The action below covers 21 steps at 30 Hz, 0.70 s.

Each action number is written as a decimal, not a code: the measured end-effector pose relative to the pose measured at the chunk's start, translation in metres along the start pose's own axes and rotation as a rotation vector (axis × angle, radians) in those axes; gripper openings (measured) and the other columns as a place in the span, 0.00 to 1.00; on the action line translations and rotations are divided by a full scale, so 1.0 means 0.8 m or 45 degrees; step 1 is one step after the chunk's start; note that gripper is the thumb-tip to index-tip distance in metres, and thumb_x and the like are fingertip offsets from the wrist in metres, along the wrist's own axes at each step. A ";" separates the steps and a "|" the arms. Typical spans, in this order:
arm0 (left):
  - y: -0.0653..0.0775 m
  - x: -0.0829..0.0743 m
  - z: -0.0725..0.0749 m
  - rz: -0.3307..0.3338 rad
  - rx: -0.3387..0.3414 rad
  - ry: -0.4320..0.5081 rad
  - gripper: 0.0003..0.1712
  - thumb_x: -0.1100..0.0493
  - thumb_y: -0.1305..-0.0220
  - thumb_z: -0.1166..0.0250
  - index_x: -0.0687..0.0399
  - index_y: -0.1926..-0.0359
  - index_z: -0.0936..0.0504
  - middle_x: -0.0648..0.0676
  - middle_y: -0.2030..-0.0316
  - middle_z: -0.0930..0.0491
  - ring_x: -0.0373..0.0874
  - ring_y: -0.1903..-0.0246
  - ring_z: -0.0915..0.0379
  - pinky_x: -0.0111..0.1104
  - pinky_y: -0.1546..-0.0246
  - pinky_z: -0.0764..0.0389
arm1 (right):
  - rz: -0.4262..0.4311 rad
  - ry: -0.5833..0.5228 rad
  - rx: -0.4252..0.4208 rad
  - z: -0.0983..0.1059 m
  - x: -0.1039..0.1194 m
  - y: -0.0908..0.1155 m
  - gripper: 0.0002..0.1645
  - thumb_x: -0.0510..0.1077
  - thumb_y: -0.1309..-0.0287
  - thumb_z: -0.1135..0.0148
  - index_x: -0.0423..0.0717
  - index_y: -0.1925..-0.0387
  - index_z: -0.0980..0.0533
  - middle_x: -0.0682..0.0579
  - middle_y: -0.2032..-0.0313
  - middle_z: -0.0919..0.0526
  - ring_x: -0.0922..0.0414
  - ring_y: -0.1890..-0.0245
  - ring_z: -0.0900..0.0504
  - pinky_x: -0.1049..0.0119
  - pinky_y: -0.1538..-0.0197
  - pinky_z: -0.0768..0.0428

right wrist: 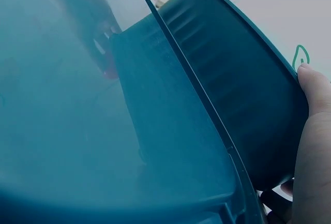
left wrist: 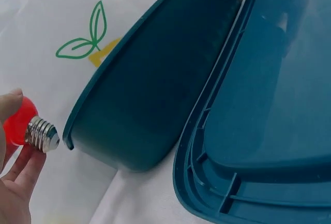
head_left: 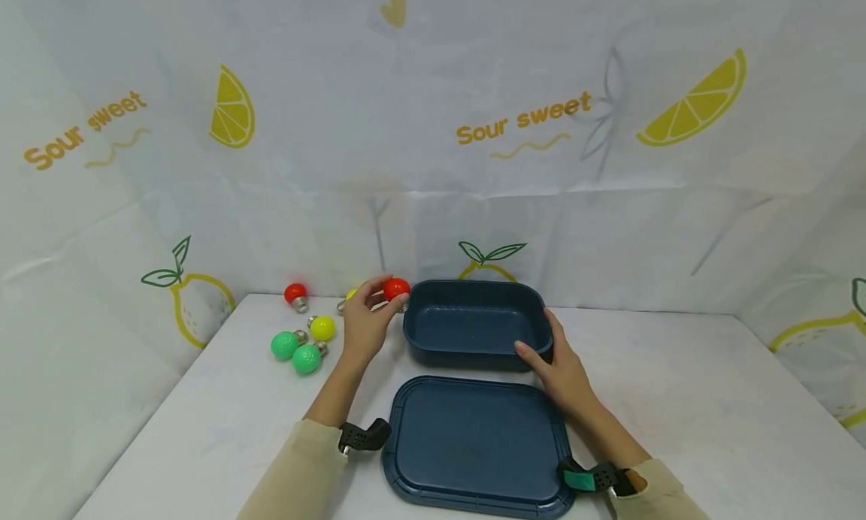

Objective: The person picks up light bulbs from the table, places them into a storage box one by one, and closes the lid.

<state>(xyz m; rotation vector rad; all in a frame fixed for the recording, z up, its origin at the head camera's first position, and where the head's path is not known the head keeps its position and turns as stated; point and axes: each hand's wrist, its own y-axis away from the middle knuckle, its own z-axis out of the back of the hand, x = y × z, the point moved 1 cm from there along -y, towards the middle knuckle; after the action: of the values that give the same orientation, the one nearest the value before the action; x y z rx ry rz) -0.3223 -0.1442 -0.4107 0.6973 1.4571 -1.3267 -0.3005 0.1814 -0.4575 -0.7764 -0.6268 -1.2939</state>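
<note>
1. At far left on the white table (head_left: 183, 445), a red bulb (head_left: 295, 293) lies toward the back; a green bulb (head_left: 284, 345) and another green bulb (head_left: 307, 359) sit nearer the person, with a yellow bulb (head_left: 322, 328) just behind them.
2. A further yellow bulb (head_left: 352, 294) shows only in part behind the left hand (head_left: 365, 321).
3. That hand pinches a second red bulb (head_left: 396, 288) between thumb and fingers, outside the blue box (head_left: 467, 358) and just beside its left end. In the left wrist view, the bulb's metal base faces the box.
4. The box's long axis runs left to right, so the held bulb lies off a short end, with the opening to its right.
5. The lid (head_left: 473, 445) lies flat on the person's side of the box, long axis also left to right.
6. The right hand (head_left: 560, 370) grips the box's right end, thumb at the near rim; the left hand is nearer the opposite end.
</note>
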 end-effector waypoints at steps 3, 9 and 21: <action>0.002 -0.001 -0.002 0.013 0.011 0.003 0.28 0.58 0.38 0.27 0.61 0.39 0.21 0.58 0.42 0.20 0.53 0.47 0.20 0.29 0.49 0.15 | 0.000 0.006 -0.001 0.000 0.000 0.000 0.55 0.66 0.31 0.46 0.55 0.18 0.64 0.37 0.20 0.52 0.34 0.22 0.47 0.31 0.26 0.44; 0.004 0.002 -0.007 0.015 0.042 0.000 0.28 0.57 0.38 0.27 0.60 0.39 0.21 0.58 0.43 0.20 0.52 0.48 0.21 0.28 0.50 0.15 | -0.003 0.007 0.001 0.000 0.000 0.000 0.55 0.66 0.31 0.46 0.54 0.18 0.64 0.36 0.20 0.52 0.34 0.22 0.47 0.31 0.26 0.44; 0.009 0.006 -0.015 -0.023 0.091 -0.096 0.25 0.58 0.40 0.25 0.55 0.43 0.20 0.56 0.44 0.18 0.52 0.49 0.20 0.40 0.48 0.14 | -0.007 0.011 0.004 0.001 0.001 0.000 0.55 0.67 0.31 0.46 0.55 0.18 0.64 0.36 0.20 0.52 0.34 0.22 0.47 0.32 0.26 0.44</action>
<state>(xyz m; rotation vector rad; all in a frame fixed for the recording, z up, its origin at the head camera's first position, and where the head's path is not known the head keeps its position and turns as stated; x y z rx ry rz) -0.3208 -0.1317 -0.4194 0.6746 1.3643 -1.4100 -0.3003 0.1815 -0.4568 -0.7665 -0.6244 -1.3004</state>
